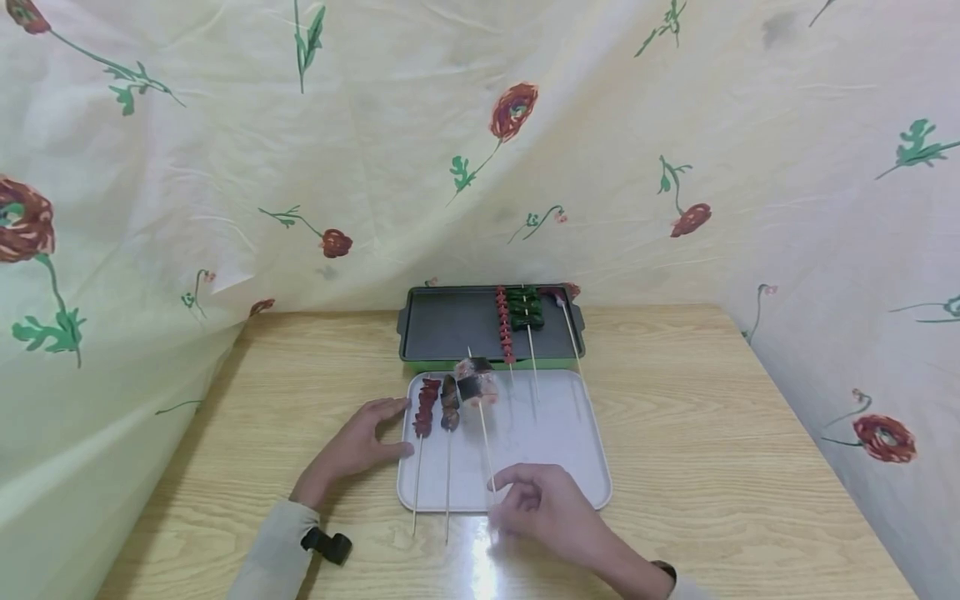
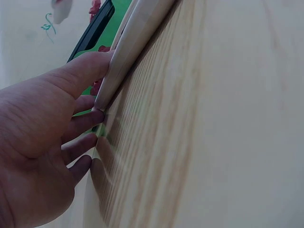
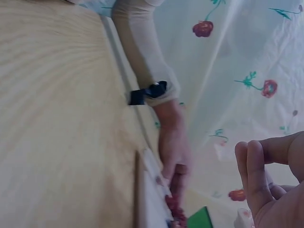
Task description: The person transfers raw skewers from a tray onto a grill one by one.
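In the head view my right hand [image 1: 551, 508] pinches the lower end of a wooden skewer [image 1: 486, 437], which is raised over a white tray [image 1: 536, 454]. Chunky pale pieces with dark bands [image 1: 477, 385] are threaded on its upper part. My left hand [image 1: 360, 442] touches the tray's left rim, thumb and fingers spread. Beside it on the tray lie a red meat skewer [image 1: 427, 408] and a brown skewer [image 1: 449, 404], their sticks reaching past the near rim. In the left wrist view, the left thumb [image 2: 90, 71] rests against the tray's edge.
Behind the tray stands a dark grill plate [image 1: 450, 325] with a green base. On its right half lie a thin red skewer [image 1: 504, 325], a green skewer [image 1: 525, 308] and another skewer [image 1: 573, 333] with a dark red tip. A flowered cloth [image 1: 390, 167] hangs behind the wooden table [image 1: 690, 433].
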`<state>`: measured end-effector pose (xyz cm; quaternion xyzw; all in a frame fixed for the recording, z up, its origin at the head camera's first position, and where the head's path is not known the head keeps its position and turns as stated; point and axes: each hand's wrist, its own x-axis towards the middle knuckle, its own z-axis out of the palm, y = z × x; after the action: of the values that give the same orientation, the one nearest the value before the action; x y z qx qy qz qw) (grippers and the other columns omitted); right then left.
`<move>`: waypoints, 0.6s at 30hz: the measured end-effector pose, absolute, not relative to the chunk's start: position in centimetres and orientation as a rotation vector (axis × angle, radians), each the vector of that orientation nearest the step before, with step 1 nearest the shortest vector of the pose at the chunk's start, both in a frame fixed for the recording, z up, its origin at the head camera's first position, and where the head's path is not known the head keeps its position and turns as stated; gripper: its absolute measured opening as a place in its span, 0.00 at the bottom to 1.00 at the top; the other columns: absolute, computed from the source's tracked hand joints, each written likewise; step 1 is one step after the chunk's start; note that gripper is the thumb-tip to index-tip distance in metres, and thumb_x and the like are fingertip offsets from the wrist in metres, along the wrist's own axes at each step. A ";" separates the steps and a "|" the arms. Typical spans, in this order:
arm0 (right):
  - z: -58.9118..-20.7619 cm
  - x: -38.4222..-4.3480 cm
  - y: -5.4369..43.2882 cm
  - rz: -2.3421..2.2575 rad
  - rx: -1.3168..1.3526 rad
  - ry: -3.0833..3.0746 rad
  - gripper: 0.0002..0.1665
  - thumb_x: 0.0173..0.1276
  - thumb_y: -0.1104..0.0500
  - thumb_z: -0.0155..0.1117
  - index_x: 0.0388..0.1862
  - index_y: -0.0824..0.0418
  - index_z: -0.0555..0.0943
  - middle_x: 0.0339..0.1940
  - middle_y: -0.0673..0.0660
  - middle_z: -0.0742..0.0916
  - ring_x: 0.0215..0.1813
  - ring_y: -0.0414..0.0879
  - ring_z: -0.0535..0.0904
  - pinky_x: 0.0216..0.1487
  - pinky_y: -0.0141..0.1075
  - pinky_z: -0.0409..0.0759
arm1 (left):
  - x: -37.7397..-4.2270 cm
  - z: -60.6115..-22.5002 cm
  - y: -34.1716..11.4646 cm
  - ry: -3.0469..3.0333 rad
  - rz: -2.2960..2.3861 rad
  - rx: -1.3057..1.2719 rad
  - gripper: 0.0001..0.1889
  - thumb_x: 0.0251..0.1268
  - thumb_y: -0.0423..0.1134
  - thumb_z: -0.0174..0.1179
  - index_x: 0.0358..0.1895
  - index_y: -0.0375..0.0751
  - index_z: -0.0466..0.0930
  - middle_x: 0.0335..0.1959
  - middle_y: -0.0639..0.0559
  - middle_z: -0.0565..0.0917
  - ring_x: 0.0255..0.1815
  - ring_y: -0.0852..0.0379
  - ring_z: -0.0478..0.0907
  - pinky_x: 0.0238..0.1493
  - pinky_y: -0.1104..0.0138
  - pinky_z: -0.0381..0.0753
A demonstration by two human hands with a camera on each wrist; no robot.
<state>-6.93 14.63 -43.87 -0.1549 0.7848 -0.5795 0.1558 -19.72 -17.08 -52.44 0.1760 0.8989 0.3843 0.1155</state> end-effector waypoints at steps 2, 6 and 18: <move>-43.3 -7.5 14.7 -1.653 -0.439 2.251 0.16 0.64 0.66 0.71 0.50 0.70 0.83 0.26 0.53 0.88 0.26 0.39 0.83 0.28 0.30 0.83 | -19.7 -52.5 -17.1 2.632 1.128 0.508 0.43 0.59 0.52 0.74 0.76 0.45 0.68 0.76 0.42 0.69 0.79 0.39 0.59 0.80 0.43 0.56; -42.1 -8.7 14.8 -1.645 -0.416 2.253 0.17 0.65 0.63 0.72 0.51 0.70 0.83 0.26 0.54 0.88 0.27 0.43 0.84 0.27 0.31 0.83 | -19.8 -52.6 -17.1 2.632 1.124 0.500 0.43 0.59 0.54 0.74 0.76 0.46 0.68 0.76 0.44 0.69 0.80 0.40 0.59 0.80 0.43 0.57; -41.2 -12.8 14.8 -1.682 -0.420 2.280 0.18 0.67 0.65 0.70 0.53 0.72 0.81 0.27 0.58 0.89 0.32 0.58 0.87 0.36 0.37 0.89 | -19.7 -52.7 -17.2 2.630 1.125 0.482 0.43 0.59 0.53 0.74 0.77 0.47 0.67 0.77 0.43 0.68 0.80 0.40 0.59 0.80 0.44 0.57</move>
<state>-12.81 14.79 -41.21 -0.1454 0.7884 -0.5815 0.1383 -19.71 -17.16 -52.68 0.1649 0.9001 0.3851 0.1199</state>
